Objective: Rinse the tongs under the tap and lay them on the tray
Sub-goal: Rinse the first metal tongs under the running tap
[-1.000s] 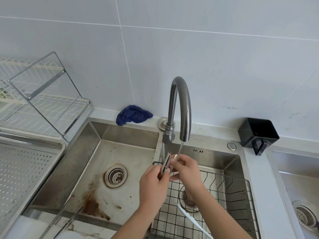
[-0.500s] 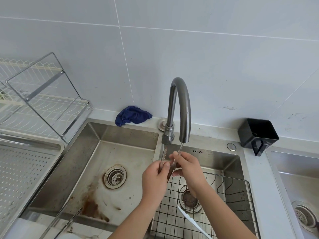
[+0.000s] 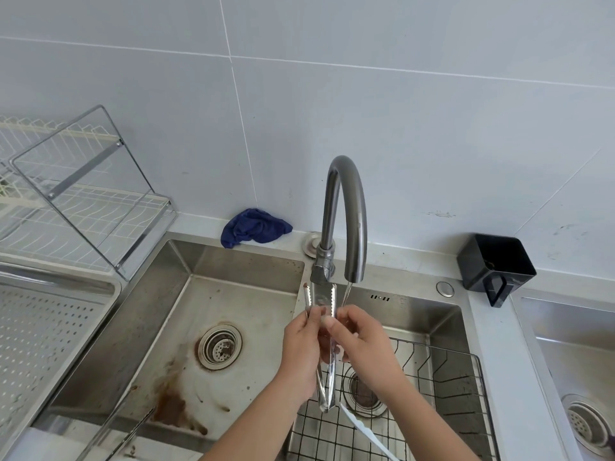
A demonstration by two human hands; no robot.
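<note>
Quick update on the rinse. Compared with a second ago, a lot more of the tongs point(image 3: 324, 384) is on show. Back then only a short stub poked out above the hands, with the two arms pressed together. Now the toothed tips stand up right beside the base of the tap point(image 3: 356, 207) and have sprung a little apart, and the hinge end hangs out below the hands.

The left hand point(image 3: 299, 351) has its fingers point(image 3: 314, 316) curled round the left arm of the tongs. The right hand point(image 3: 366, 344) pinches the right arm between thumb and fingertips. So both are grasping the tongs, nothing let go.

The tongs are held roughly upright in the air over the back left corner of the right basin point(image 3: 416, 311), above the wire basket point(image 3: 432, 377). The thin stream of water point(image 3: 346, 292) lands about where the right hand meets the metal. I can't tell how much of it actually hits the tongs.

My read: they're working along the length and opening the arms so the water gets inside, so this is still mid-rinse. The perforated tray point(image 3: 50, 331) sits at the left edge of the desk, well apart from the tongs. The laying-down part hasn't started.
</note>
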